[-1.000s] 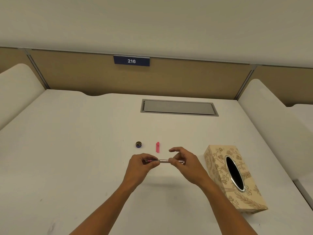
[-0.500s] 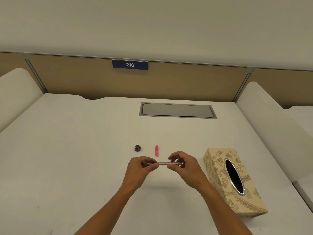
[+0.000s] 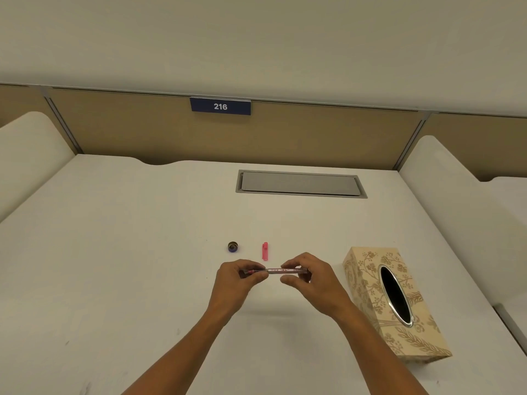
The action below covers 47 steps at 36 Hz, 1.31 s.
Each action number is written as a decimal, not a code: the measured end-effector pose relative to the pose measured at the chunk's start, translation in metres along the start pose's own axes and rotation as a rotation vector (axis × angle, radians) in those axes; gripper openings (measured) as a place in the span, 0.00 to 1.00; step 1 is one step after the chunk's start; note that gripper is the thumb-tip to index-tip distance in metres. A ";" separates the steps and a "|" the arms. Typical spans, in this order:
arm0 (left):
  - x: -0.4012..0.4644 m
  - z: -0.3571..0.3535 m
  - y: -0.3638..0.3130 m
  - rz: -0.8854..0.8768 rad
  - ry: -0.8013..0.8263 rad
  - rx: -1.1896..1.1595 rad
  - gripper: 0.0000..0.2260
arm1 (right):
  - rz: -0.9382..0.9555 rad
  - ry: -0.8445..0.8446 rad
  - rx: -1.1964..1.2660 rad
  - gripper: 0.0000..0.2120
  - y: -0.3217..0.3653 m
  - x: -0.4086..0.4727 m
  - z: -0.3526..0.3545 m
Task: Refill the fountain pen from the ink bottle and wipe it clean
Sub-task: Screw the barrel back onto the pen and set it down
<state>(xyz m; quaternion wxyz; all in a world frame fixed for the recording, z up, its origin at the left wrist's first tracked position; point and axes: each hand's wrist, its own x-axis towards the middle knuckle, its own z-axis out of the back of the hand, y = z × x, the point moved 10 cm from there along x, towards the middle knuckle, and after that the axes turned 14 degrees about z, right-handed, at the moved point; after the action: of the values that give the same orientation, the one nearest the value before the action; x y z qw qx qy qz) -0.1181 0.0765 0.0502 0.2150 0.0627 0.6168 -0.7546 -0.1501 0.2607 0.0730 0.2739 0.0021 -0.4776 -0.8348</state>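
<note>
I hold a slim pinkish fountain pen (image 3: pixel 281 270) level above the white desk (image 3: pixel 114 266), between both hands. My left hand (image 3: pixel 238 283) pinches its left end, where a red part shows. My right hand (image 3: pixel 309 280) has its fingertips curled round the right part of the barrel. A pink pen cap (image 3: pixel 265 251) lies on the desk just beyond the pen. Left of the cap sits a small dark round ink bottle (image 3: pixel 233 247), apart from both hands.
A patterned beige tissue box (image 3: pixel 368 280) with an oval opening stands at the right, close to my right forearm. A grey cable hatch (image 3: pixel 301 183) is set into the desk at the back. Padded dividers flank both sides; a sign reads 216.
The view has tilted slightly, so everything sits lower in frame. My right fingers have shifted along the barrel and more of the pen shows between my hands.
</note>
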 end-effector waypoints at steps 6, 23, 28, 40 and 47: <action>0.000 -0.001 0.000 -0.012 0.006 -0.003 0.03 | 0.044 -0.045 -0.045 0.04 0.000 -0.001 0.001; 0.001 -0.001 0.002 -0.044 -0.013 0.048 0.03 | 0.056 0.050 -0.187 0.05 -0.003 -0.001 -0.006; 0.000 -0.003 0.002 -0.067 -0.008 0.085 0.04 | 0.084 0.112 -0.276 0.08 -0.002 -0.002 -0.012; -0.001 0.000 0.010 -0.027 0.001 0.066 0.03 | 0.050 0.016 -0.267 0.08 -0.013 -0.010 -0.007; 0.000 0.020 0.026 0.053 -0.066 -0.092 0.14 | -0.140 -0.063 -0.228 0.09 -0.042 -0.027 -0.003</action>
<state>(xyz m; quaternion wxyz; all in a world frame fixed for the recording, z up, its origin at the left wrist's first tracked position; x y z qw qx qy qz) -0.1041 0.0533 0.0315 0.2577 0.0443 0.6416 -0.7211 -0.1457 0.2877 0.0309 0.1981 -0.0218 -0.3865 -0.9005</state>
